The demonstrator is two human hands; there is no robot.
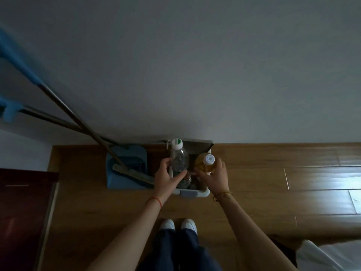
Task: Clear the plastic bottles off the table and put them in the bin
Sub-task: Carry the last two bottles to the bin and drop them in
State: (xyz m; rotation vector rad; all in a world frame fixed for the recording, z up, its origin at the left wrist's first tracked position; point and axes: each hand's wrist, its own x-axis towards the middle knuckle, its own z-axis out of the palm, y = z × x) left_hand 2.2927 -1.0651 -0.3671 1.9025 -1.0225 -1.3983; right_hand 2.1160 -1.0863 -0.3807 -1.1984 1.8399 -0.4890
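Observation:
I look straight down at a grey bin (192,193) on the wooden floor, its lid (197,145) open against the wall. My left hand (166,178) grips a clear plastic bottle (179,159) with a white and green cap, held upright over the bin's opening. My right hand (215,176) holds a bottle of yellow liquid (205,163) with a white cap, also above the bin. Another clear bottle (185,181) lies inside the bin, partly hidden by my left hand.
A blue dustpan (127,169) with a broom (134,174) stands just left of the bin; two long handles (68,112) lean up to the left. A dark red cabinet (21,212) is at far left. My white shoes (176,224) are near the bin. A white object (328,257) is at lower right.

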